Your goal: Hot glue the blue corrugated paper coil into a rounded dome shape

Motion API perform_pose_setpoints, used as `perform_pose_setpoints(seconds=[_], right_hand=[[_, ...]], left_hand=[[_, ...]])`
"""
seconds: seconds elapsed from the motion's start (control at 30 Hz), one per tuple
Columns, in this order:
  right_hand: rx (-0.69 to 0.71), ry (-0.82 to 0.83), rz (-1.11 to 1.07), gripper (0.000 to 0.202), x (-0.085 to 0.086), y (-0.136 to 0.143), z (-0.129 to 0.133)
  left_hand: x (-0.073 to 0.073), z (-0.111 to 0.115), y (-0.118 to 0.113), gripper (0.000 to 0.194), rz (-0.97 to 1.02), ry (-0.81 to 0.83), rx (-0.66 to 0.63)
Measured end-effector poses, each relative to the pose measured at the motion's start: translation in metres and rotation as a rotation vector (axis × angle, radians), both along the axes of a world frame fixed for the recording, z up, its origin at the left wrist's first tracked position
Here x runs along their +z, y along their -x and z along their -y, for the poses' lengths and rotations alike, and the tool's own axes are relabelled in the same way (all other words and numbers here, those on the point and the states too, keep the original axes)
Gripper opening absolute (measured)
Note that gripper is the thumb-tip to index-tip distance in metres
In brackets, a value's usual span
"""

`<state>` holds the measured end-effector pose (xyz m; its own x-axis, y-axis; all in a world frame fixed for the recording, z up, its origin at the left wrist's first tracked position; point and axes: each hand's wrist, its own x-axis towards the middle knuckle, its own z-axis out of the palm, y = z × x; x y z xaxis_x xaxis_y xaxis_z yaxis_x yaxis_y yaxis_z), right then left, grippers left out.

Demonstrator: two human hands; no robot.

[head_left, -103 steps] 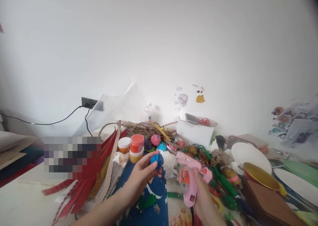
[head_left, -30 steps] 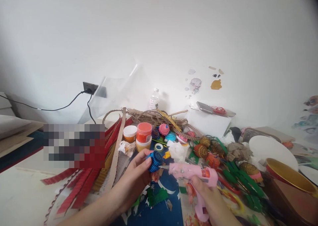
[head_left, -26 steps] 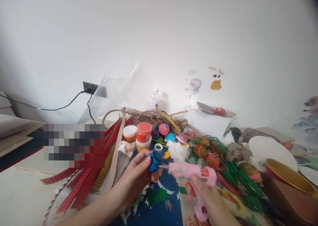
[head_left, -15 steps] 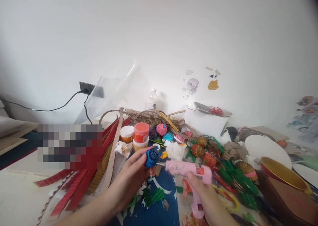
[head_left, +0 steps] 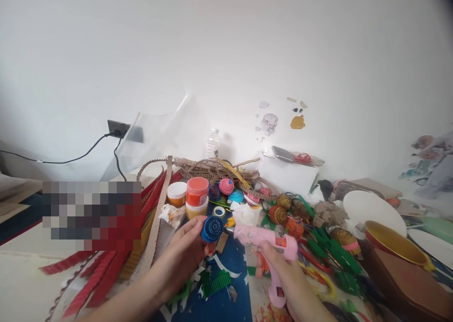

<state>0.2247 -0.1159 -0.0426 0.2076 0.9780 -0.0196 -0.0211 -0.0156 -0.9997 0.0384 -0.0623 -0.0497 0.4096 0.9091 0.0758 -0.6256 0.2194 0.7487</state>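
A blue coiled corrugated-paper piece point(head_left: 212, 228) is gripped by the fingers of my left hand point(head_left: 187, 246), with its spiral face turned up toward the camera. My right hand point(head_left: 283, 270) is wrapped round the handle of a pink glue gun point(head_left: 264, 237). The gun's metal nozzle points left and is at the right side of the blue coil; whether it touches cannot be made out. Below the coil, green corrugated scraps point(head_left: 220, 282) and white paper strips lie on the blue mat point(head_left: 235, 298).
Paint jars point(head_left: 197, 192) stand behind my left hand. Red corrugated strips point(head_left: 83, 296) spread at left. Coloured coils point(head_left: 226, 186), green-handled tools point(head_left: 336, 251), a gold-lined bowl point(head_left: 394, 242) and a brown box point(head_left: 403, 284) lie behind and right. A bottle point(head_left: 213, 145) stands by the wall.
The blue coil has tilted so that more of its spiral face shows. The whole view has shifted slightly, and both hands still hold their things.
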Motion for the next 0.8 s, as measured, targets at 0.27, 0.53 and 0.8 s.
perform_pose_setpoints(seconds=[0.27, 0.53, 0.8], right_hand=[[-0.063, -0.019, -0.051, 0.048, 0.002, 0.0, -0.002], [-0.115, 0.027, -0.109, 0.046, 0.0, -0.008, -0.007], [-0.089, -0.24, 0.013, 0.043, -0.003, 0.001, -0.004]], left_hand=[[0.003, 0.006, -0.003, 0.023, -0.115, 0.009, -0.087], [-0.011, -0.004, -0.002, 0.039, -0.229, -0.098, 0.113], [-0.01, -0.005, -0.001, 0.045, -0.292, -0.107, 0.214]])
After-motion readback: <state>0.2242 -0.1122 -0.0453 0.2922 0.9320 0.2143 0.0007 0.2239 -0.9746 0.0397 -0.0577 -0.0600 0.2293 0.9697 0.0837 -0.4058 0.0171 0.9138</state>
